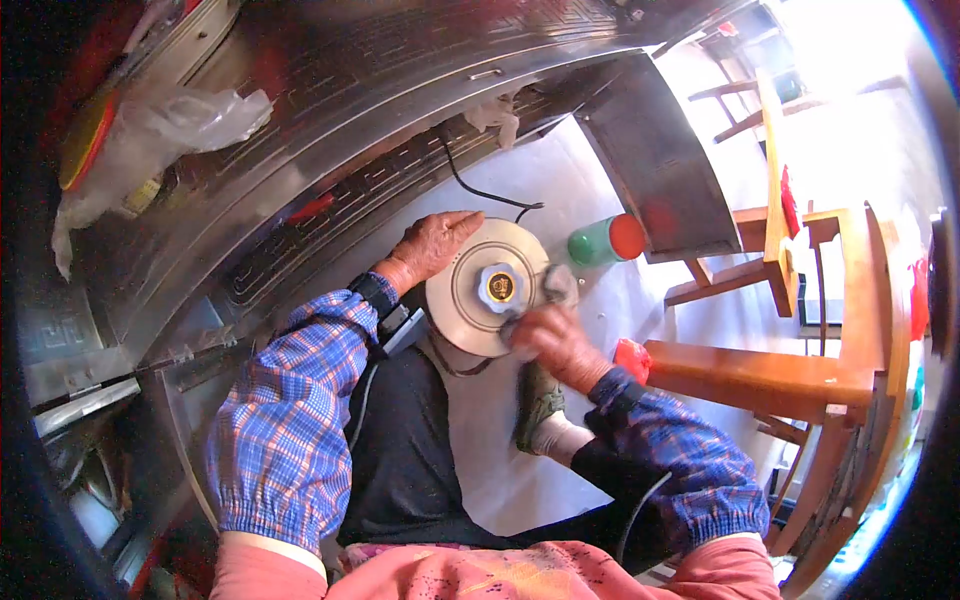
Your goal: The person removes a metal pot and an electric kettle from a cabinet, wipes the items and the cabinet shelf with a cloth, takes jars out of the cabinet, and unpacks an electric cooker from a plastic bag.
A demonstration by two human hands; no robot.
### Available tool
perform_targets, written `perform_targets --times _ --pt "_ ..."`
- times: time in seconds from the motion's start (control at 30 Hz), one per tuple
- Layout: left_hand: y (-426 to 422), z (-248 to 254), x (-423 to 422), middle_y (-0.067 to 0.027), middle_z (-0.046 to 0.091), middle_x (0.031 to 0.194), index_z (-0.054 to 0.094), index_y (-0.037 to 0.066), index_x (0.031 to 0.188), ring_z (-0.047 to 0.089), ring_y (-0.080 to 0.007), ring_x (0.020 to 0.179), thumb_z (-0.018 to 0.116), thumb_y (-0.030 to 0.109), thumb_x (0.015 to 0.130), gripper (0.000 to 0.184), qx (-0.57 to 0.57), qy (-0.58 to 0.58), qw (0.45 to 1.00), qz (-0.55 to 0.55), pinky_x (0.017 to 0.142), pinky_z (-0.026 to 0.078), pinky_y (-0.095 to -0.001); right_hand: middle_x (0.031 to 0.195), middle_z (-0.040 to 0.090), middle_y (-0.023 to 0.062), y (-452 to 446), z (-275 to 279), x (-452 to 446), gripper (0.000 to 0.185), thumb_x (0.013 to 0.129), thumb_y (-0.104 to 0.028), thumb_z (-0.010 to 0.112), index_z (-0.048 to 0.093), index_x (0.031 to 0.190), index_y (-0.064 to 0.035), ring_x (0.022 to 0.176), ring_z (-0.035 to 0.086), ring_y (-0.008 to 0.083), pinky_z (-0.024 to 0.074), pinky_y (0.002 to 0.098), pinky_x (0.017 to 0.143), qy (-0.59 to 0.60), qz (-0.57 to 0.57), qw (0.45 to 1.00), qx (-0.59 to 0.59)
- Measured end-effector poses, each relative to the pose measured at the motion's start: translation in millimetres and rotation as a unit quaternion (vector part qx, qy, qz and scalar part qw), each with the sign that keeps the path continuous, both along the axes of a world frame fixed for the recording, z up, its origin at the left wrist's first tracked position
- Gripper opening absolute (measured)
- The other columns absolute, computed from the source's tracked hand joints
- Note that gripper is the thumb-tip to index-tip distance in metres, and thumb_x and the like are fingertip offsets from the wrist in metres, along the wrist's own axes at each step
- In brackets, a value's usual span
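Found a pale round lid (490, 325) between left hand (435, 245) and right hand (560, 345)

Saw the lid low in front of the knees, over the pale floor (480, 440); could not tell whether touching it
Noted a scalloped grey-blue knob (499, 288) at the lid's centre, with a dark and yellow emblem on top
Saw left hand at the upper-left rim, with fingers straight and close together along the edge; could not see the underside, so could not tell its grip as closed or open
Saw right hand at the lower-right rim, blurred, with fingers bent toward the lid; could not tell the state of its grip, nor its contents
Marked a grey object (560, 285) just beside right hand at the lid's right edge, too unclear to name
Recorded a green container (605, 241) with a red end near the lid, to the upper right
Logged a black cable (480, 190) above the lid in view, near the metal cabinet (370, 140)
Noted a wooden chair (745, 372) to the right, and a shoe (540, 405) below right hand
Saw plaid sleeves (290, 400) on both forearms, with a dark band (377, 292) at the left wrist
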State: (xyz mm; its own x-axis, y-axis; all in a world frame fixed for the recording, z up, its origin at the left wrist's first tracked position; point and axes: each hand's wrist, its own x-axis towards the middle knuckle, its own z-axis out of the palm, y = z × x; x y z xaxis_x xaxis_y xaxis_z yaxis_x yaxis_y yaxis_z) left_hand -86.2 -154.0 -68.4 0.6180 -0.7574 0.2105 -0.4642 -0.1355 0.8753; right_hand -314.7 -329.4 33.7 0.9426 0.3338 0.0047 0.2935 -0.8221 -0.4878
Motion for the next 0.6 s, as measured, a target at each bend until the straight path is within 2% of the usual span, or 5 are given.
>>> perform_targets --times 0.03,0.07,0.2,0.4,0.6 --pt "-3 -17 4 -0.0159 0.067 0.115 0.065 0.008 0.118 0.064 -0.0367 0.107 0.048 0.031 0.101 0.034 -0.015 -0.181 0.983 0.002 0.088 0.053 -0.0398 0.115 0.058 0.0123 -23 -2 1 0.036 0.075 0.002 0.062 0.061 0.109 -0.0113 0.111 0.053 0.0343 0.044 0.0451 0.098 -0.032 -0.027 0.998 -0.036" --pt "-3 -13 4 -0.0159 0.067 0.115 0.065 0.008 0.118 0.064 -0.0367 0.107 0.048 0.031 0.101 0.034 -0.018 -0.184 0.983 0.002 0.088 0.053 -0.0398 0.112 0.058 0.0149 -58 -21 -3 0.041 0.073 0.007 0.06 0.061 0.11 -0.0089 0.109 0.054 0.0363 0.0441 0.046 0.097 -0.05 -0.126 0.989 -0.06" --pt "-2 -26 6 -0.0159 0.068 0.112 0.055 0.009 0.129 0.065 -0.0378 0.1 0.043 0.021 0.101 0.033 0.054 0.024 0.998 0.005 0.086 0.053 -0.0422 0.116 0.058 0.0176 -60 24 40 0.046 0.069 0.009 0.061 0.059 0.113 -0.0042 0.107 0.055 0.0386 0.046 0.0438 0.095 -0.04 -0.344 0.935 0.072" --pt "8 -28 -2 -0.0153 0.066 0.113 0.044 0.003 0.137 0.063 -0.0377 0.1 0.051 0.011 0.093 0.045 0.03 -0.205 0.977 0.051 0.087 0.052 -0.043 0.113 0.06 0.012 49 13 123 0.041 0.067 0.002 0.063 0.065 0.107 -0.0105 0.109 0.055 0.0352 0.0442 0.0459 0.097 -0.092 -0.031 0.995 0.016" --pt "6 -9 4 -0.0162 0.067 0.113 0.052 0.005 0.134 0.064 -0.0363 0.101 0.053 0.009 0.092 0.043 0.027 -0.177 0.984 0.002 0.088 0.052 -0.0417 0.101 0.06 0.0191 -26 -12 108 0.033 0.072 0.004 0.061 0.064 0.104 -0.003 0.096 0.057 0.0389 0.0487 0.0444 0.086 0.002 -0.317 0.923 0.217"
